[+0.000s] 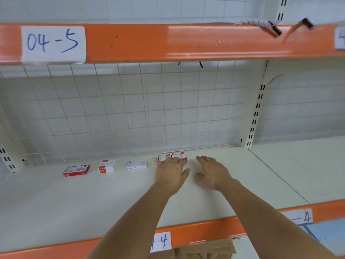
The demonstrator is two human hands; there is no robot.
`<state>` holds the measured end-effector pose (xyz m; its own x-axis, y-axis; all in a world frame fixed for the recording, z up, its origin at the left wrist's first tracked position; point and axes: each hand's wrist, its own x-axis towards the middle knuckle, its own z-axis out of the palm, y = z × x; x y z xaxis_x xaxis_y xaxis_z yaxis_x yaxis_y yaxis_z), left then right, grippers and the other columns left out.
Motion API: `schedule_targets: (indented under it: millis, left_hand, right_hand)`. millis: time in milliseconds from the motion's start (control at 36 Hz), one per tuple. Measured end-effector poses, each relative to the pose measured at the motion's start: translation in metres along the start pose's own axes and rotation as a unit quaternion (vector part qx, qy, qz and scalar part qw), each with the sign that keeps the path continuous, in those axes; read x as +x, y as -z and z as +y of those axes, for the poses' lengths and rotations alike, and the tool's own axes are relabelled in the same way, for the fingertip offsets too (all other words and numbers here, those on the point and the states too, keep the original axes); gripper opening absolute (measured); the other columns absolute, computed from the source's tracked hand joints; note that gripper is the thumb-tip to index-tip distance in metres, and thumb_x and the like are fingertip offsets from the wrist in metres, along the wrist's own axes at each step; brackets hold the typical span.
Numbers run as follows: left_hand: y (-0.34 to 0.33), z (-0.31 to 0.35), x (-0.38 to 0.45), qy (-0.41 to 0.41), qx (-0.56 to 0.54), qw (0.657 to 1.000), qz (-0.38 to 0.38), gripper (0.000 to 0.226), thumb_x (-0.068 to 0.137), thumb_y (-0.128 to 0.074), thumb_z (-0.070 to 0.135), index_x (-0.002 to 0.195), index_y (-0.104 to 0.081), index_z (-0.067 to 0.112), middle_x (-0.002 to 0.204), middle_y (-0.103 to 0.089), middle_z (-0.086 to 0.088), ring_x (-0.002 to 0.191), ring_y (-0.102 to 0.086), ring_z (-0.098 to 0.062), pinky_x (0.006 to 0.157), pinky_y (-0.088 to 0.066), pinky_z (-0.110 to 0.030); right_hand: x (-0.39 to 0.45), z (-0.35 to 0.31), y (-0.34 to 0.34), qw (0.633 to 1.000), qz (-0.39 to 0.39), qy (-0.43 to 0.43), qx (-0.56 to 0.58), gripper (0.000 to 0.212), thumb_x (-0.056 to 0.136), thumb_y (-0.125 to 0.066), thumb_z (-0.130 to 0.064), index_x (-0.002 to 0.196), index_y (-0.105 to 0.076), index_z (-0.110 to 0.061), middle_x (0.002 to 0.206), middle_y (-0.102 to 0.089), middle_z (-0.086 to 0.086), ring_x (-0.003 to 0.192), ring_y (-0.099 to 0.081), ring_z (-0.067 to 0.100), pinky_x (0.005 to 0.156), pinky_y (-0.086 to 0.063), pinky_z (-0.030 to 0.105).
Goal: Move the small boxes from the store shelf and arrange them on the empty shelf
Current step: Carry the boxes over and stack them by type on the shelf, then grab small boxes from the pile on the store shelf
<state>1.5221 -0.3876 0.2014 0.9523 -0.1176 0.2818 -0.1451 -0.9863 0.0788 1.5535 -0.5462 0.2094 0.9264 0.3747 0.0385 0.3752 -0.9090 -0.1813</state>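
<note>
Nearest to us runs the orange front edge (201, 230) of the shelf, with a paper label (161, 241) reading "-4" stuck on it and some brown cardboard (205, 248) below. Both our forearms reach over that edge across the pale shelf board (74, 202).

Our left hand (170, 172) lies palm down, fingers straight and close together, its fingertips resting on the front of a red-and-white box pair (171, 157); the two boxes sit side by side, touching, their long axis running left to right, printed tops facing up. They lie just beyond and under our left fingertips. Our right hand (211, 171) hovers or rests palm down just right of the pair, fingers relaxed and slightly spread, holding nothing; we cannot tell whether it touches the board.

Left of the pair, in one row near the back, stand a white staples box (136, 164), a white-and-red box (106, 166) and a red box (76, 170), each apart from the next, long sides facing us.

Behind them rises the wire grid back panel (130, 109), and above, the orange beam (186, 42) labelled "04-5" (53, 43).
</note>
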Motion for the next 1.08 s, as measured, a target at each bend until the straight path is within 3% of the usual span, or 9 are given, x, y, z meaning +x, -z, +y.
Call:
schedule_targets:
  millis: [222, 500, 694, 917, 1083]
  left_hand:
    - [0.006, 0.045, 0.01, -0.077, -0.058, 0.991, -0.092, 0.054, 0.1, -0.029, 0.052, 0.145, -0.038, 0.022, 0.148, -0.04, -0.001, 0.136, -0.034, -0.021, 0.11, -0.031, -0.039]
    - [0.002, 0.142, 0.006, -0.176, -0.06, 0.972, -0.146, 0.058, 0.1, -0.027, 0.053, 0.148, -0.033, 0.021, 0.151, -0.036, -0.004, 0.137, -0.031, -0.024, 0.111, -0.028, -0.038]
    - [-0.004, 0.228, -0.004, -0.231, -0.063, 0.961, -0.139, 0.056, 0.101, -0.028, 0.052, 0.146, -0.035, 0.021, 0.148, -0.039, -0.005, 0.134, -0.034, -0.025, 0.109, -0.03, -0.037]
    - [-0.006, 0.329, -0.027, -0.278, -0.059, 0.949, -0.136, 0.052, 0.1, -0.028, 0.051, 0.139, -0.044, 0.021, 0.14, -0.046, -0.004, 0.128, -0.039, -0.026, 0.105, -0.033, -0.038]
    - [-0.009, 0.396, -0.035, -0.294, -0.06, 0.943, -0.143, 0.056, 0.1, -0.028, 0.053, 0.146, -0.036, 0.022, 0.148, -0.038, -0.004, 0.134, -0.034, -0.025, 0.11, -0.028, -0.038]
  right_hand:
    - [-0.049, 0.041, 0.011, 0.995, 0.035, -0.094, -0.015, 0.058, 0.098, -0.044, -0.035, 0.149, -0.024, -0.017, 0.151, -0.034, 0.001, 0.137, -0.032, 0.021, 0.106, -0.034, 0.032]
    - [-0.137, 0.118, 0.038, 0.973, 0.082, -0.216, -0.025, 0.058, 0.096, -0.047, -0.033, 0.147, -0.029, -0.016, 0.144, -0.041, 0.005, 0.13, -0.038, 0.025, 0.103, -0.037, 0.035]
    - [-0.208, 0.172, 0.049, 0.959, 0.1, -0.262, -0.042, 0.054, 0.097, -0.046, -0.031, 0.147, -0.03, -0.016, 0.146, -0.04, 0.005, 0.131, -0.038, 0.026, 0.098, -0.036, 0.033]
    - [-0.287, 0.236, 0.06, 0.951, 0.088, -0.291, -0.048, 0.06, 0.099, -0.043, -0.037, 0.15, -0.02, -0.017, 0.146, -0.039, 0.006, 0.131, -0.037, 0.027, 0.099, -0.041, 0.038]
    - [-0.331, 0.283, 0.073, 0.948, 0.078, -0.3, -0.065, 0.059, 0.098, -0.043, -0.038, 0.148, -0.022, -0.016, 0.144, -0.041, 0.007, 0.128, -0.04, 0.028, 0.096, -0.041, 0.036]
